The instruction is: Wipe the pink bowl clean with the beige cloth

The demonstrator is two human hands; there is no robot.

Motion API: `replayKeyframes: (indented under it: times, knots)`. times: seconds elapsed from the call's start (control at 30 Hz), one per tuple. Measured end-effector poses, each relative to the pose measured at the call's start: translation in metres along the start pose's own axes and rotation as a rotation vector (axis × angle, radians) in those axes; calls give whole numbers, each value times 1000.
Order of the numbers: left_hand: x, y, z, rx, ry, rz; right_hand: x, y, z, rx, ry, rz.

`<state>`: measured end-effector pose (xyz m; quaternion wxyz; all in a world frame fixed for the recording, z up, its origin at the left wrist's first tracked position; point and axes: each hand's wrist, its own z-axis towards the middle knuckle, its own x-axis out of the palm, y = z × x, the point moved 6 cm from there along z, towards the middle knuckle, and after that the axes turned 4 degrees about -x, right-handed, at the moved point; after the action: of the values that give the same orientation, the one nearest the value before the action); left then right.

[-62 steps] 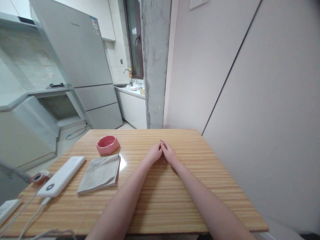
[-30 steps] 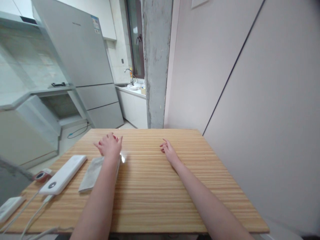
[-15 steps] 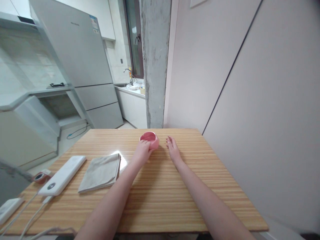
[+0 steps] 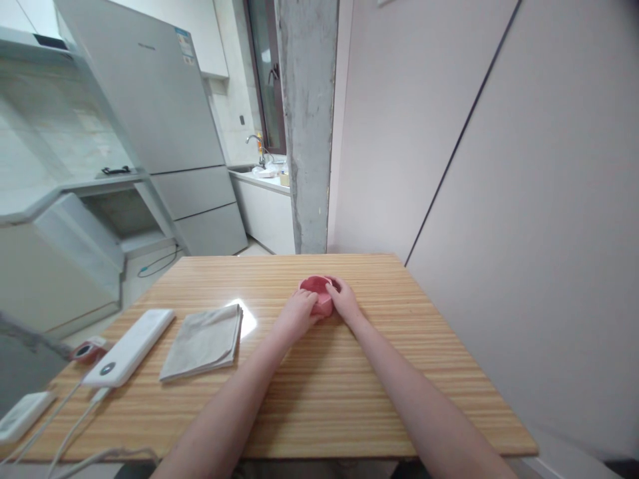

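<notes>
A small pink bowl-like container [image 4: 323, 308], hollow and open at the top with a notched rim, is at the far middle of the wooden table [image 4: 319, 412]. My left hand [image 4: 298, 311] grips its near left side, thumb outside and fingers over the rim. On the right side, my right hand [image 4: 343, 298] is closed around the wall, its thumb at the rim. The inside shows no contents that I can make out. To the left of my left forearm lies a folded grey cloth [image 4: 202, 342].
A white power bank [image 4: 130, 346] with cables plugged in lies at the left, beside a reddish roll-like object [image 4: 88, 351]. A white power strip [image 4: 24, 416] is at the near left corner. A pale wall panel [image 4: 479, 199] borders the right; a concrete pillar [image 4: 309, 133] stands behind.
The pink container has moved right and slightly nearer in my left hand. My right hand, apart from it before, now grips its right side.
</notes>
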<state>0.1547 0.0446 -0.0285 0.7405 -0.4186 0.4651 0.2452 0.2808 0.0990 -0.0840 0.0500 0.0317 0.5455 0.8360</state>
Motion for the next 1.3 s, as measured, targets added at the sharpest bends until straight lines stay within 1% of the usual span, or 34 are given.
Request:
replayKeyframes:
  times: [0.07, 0.1, 0.13, 0.17, 0.2, 0.23, 0.3, 0.33, 0.37, 0.43, 0.5, 0.53, 0.57, 0.6, 0.67, 0.73, 0.8, 0.87, 0.9, 0.97, 1.0, 1.03, 1.07, 1.1, 1.13, 1.17, 1.2, 1.23, 1.27, 1.3]
  knots:
    - [-19, 2, -12, -2, -65, -100, 1, 1, 0, 4, 10, 12]
    - [-32, 8, -22, -27, -125, -141, 1, 1, 0, 8, 11, 14]
    - [-47, 19, -34, -70, -192, -160, 2, 1, 0, 11, 12, 13]
    - [-62, 36, -50, -148, -266, -147, 2, 1, 0, 15, 10, 11]
    - [-75, 58, -67, -273, -324, -111, 2, 1, 0, 19, 7, 9]
    - [-84, 82, -87, -414, -328, -61, 2, 0, 1, 23, 5, 10]
    - [-95, 130, -127, -709, -274, 111, 2, -1, 1, 31, 5, 13]
    - [-101, 150, -148, -839, -298, 233, 2, -2, 1, 35, 3, 13]
    - [-104, 164, -164, -916, -294, 340, 2, -2, 2, 38, 3, 14]
    - [-106, 183, -188, -1057, -293, 455, 3, -1, 2, 35, 11, 18]
    - [-103, 190, -200, -1156, -276, 450, 3, 0, 1, 35, 20, 15]
    - [-101, 192, -201, -1189, -261, 417, 3, 0, 1, 39, 23, 8]
    - [-99, 191, -199, -1201, -245, 374, 2, 0, 1, 44, 22, -2]
    - [-96, 189, -194, -1182, -235, 324, 0, 1, 1, 46, 13, -13]
    - [-94, 177, -176, -1087, -261, 227, -4, 7, 1, 15, -24, -44]
    - [-95, 154, -152, -927, -316, 137, -7, 20, 1, -65, -53, -85]
    - [-97, 120, -124, -745, -328, 45, -5, 38, -1, -116, -19, -81]
    - [-100, 78, -94, -539, -286, -72, 1, 56, -5, -93, 76, 14]
    - [-101, 56, -79, -430, -235, -137, 6, 64, -7, -66, 139, 85]
    - [-99, 15, -51, -236, -80, -278, 14, 82, -14, -15, 296, 214]
    - [-97, -1, -39, -165, -6, -359, 18, 89, -18, 23, 392, 258]
    - [-95, -13, -27, -110, 51, -448, 21, 93, -22, 84, 489, 283]
    - [-93, -20, -15, -73, 70, -537, 22, 93, -25, 166, 563, 291]
    - [-91, -22, -4, -58, 55, -614, 20, 90, -26, 255, 586, 284]
    - [-88, -19, 5, -65, 1, -677, 14, 85, -24, 328, 544, 267]
    - [-85, -11, 13, -99, -83, -715, 5, 81, -19, 367, 433, 242]
    - [-79, 1, 17, -161, -180, -724, -9, 77, -12, 362, 264, 204]
    - [-72, 15, 19, -239, -275, -700, -25, 75, -5, 313, 68, 148]
    - [-63, 29, 18, -325, -349, -642, -41, 77, 0, 227, -117, 70]
    - [-54, 41, 16, -399, -391, -560, -53, 82, 3, 117, -245, -30]
